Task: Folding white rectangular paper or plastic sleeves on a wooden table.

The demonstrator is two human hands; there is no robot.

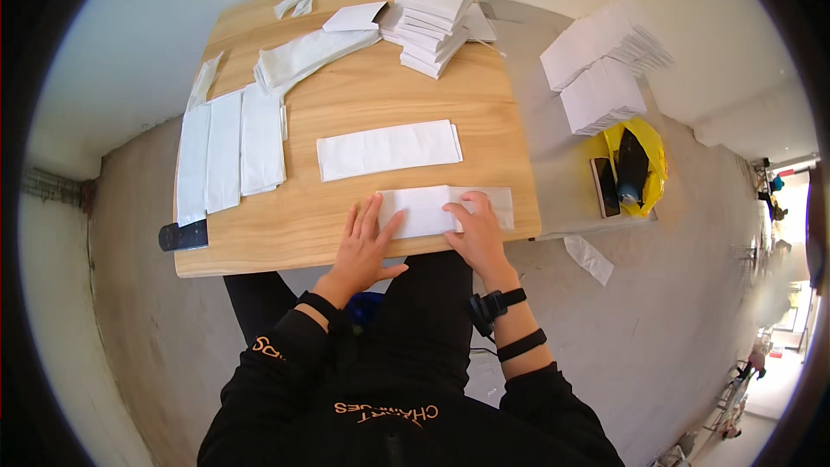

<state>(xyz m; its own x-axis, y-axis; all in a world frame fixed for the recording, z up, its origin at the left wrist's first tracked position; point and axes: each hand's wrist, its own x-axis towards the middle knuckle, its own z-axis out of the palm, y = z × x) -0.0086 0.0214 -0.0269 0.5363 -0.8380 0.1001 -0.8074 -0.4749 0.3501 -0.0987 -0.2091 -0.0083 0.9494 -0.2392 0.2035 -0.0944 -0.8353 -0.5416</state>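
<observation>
Right along the near edge of the desk (285,246), the white packet (418,214) lies lengthwise, left to right; the left hand (370,245) spreads open at its left end, the right hand (478,235) curls right of centre, whether pinching one can't tell.

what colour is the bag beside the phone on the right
The bag is bright yellow; it shows in the head view, right of the wooden tabletop.
</observation>
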